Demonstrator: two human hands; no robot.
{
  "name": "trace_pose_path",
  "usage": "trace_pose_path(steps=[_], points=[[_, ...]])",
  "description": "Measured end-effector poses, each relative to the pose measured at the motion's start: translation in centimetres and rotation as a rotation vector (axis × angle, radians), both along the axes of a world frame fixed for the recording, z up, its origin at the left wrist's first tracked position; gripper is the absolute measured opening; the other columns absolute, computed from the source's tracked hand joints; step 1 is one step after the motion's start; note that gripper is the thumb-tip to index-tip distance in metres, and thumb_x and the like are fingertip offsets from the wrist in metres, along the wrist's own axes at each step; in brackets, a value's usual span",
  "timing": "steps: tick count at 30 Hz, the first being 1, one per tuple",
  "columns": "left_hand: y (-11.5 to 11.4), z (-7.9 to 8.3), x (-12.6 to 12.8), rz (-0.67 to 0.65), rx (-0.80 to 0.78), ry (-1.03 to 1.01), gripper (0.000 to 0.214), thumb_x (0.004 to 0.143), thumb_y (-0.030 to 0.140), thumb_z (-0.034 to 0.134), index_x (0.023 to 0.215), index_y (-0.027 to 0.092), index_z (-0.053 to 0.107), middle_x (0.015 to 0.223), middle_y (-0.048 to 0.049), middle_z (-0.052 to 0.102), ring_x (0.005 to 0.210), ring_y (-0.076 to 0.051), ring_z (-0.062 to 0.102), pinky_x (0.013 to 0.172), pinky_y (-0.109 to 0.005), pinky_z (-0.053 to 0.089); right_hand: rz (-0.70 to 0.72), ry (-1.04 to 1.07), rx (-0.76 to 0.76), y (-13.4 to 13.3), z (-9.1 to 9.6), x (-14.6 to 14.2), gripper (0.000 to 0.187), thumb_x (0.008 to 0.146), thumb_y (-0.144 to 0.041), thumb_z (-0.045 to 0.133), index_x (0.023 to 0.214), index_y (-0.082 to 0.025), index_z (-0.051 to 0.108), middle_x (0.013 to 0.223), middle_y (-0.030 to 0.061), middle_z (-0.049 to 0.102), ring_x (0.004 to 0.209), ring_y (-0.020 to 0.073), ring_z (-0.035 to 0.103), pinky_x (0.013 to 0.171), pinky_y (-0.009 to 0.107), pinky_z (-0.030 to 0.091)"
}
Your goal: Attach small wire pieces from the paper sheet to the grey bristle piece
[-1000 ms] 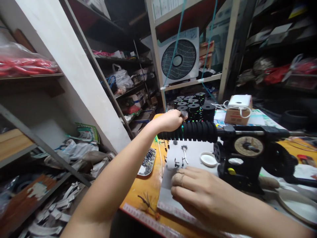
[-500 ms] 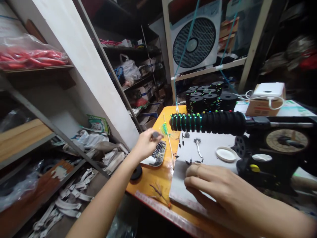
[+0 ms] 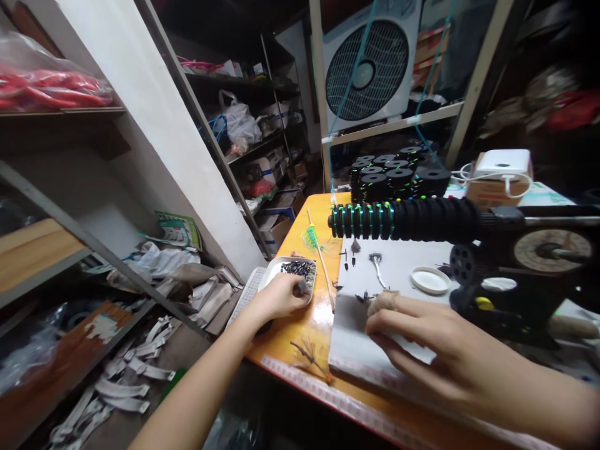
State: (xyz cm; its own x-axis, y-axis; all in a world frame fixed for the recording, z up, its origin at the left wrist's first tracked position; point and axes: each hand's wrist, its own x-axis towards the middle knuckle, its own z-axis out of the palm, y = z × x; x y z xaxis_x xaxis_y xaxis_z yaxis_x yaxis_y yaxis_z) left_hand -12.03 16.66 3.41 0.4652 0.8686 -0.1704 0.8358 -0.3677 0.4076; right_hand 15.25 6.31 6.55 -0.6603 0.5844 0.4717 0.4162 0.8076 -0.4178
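Observation:
My left hand (image 3: 277, 297) reaches to the near rim of a small white tray (image 3: 277, 272) of tiny dark parts at the table's left edge. Its fingers pinch a small dark piece over the tray. My right hand (image 3: 422, 340) lies flat with fingers stretched on a grey board (image 3: 403, 265); a bandage wraps its fingertip. Small black bits and a metal clip (image 3: 376, 265) lie on the board. Above the board, a black winding machine (image 3: 515, 269) carries a horizontal shaft of black spools (image 3: 403, 219), the left ones wound with green thread.
Stacks of black spools (image 3: 398, 175) stand behind the shaft, beside a cardboard box with a white device (image 3: 499, 178). A white lid (image 3: 430, 279) and a thin stick with green tuft (image 3: 319, 253) lie on the orange table (image 3: 304, 325). Cluttered shelves (image 3: 94, 250) line the left; a fan (image 3: 363, 69) stands behind.
My left hand came off the end of the spool shaft, swung down and left with a small piece, and now sits at the tray. My right hand stayed on the board.

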Motion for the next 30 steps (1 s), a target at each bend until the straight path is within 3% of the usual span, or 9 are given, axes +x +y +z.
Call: trace_pose_path(steps=[9,14,16,20,25,27,30], points=[[0.2,-1.0,-0.1,0.106,0.086,-0.032,0.030,0.096,0.033,0.064,0.120,0.016,0.064,0.120,-0.0090,0.067,0.100,-0.024,0.068,0.084,-0.044,0.058,-0.089,0.086,0.132,0.1,0.3,-1.2,0.017,0.094,-0.011,0.045,0.083,-0.017,0.057,0.076,0.0043,0.056,0.073,0.0185,0.049,0.065,0.033,0.039],[-0.1,-0.3,0.1,0.174,0.133,-0.145,0.028,0.096,0.034,0.064,0.117,0.016,0.065,0.117,-0.0080,0.068,0.096,-0.023,0.068,0.082,-0.042,0.059,-0.069,0.096,0.098,0.5,0.1,-1.6,0.017,0.093,-0.010,0.045,0.083,-0.018,0.057,0.078,0.0035,0.056,0.070,0.0163,0.050,0.063,0.029,0.038],[-0.8,0.3,0.2,0.216,0.168,-0.232,0.021,0.095,0.032,0.065,0.107,0.015,0.067,0.105,-0.0055,0.069,0.088,-0.020,0.068,0.077,-0.039,0.058,-0.092,0.095,0.079,0.4,-0.3,-1.4,0.018,0.094,-0.011,0.045,0.084,-0.017,0.058,0.078,0.0034,0.055,0.067,0.0152,0.049,0.061,0.028,0.038],[-3.8,1.7,1.3,0.288,0.226,-0.498,0.015,0.084,0.021,0.071,0.073,0.016,0.061,0.066,0.0035,0.056,0.062,-0.013,0.055,0.060,-0.027,0.048,-0.111,0.130,0.093,0.4,-0.6,-1.1,0.019,0.098,-0.015,0.047,0.087,-0.016,0.063,0.077,0.0044,0.056,0.067,0.0158,0.051,0.061,0.029,0.038],[-9.9,2.2,4.6,0.281,0.210,-0.848,0.015,0.085,0.027,0.065,0.075,0.020,0.057,0.074,0.0008,0.061,0.069,-0.014,0.058,0.064,-0.025,0.048,-0.092,0.183,0.032,-0.3,0.5,-1.0,0.019,0.097,-0.016,0.051,0.091,-0.017,0.069,0.078,0.0053,0.060,0.070,0.0164,0.055,0.063,0.029,0.041],[-12.0,1.4,6.2,0.317,0.077,-1.143,0.016,0.085,0.027,0.070,0.076,0.019,0.059,0.077,0.0004,0.062,0.071,-0.013,0.060,0.067,-0.023,0.049,-0.068,0.208,-0.008,-0.7,1.1,-1.1,0.018,0.096,-0.014,0.050,0.089,-0.017,0.067,0.078,0.0041,0.060,0.069,0.0145,0.056,0.064,0.027,0.043],[-14.1,-0.2,8.5,0.499,-0.182,-1.645,0.019,0.077,0.026,0.083,0.074,0.019,0.066,0.079,0.0003,0.063,0.075,-0.011,0.061,0.073,-0.020,0.050,-0.039,0.238,-0.034,-1.4,1.6,-1.4,0.016,0.091,-0.009,0.050,0.080,-0.017,0.059,0.075,0.0011,0.058,0.066,0.0107,0.054,0.061,0.022,0.044]])
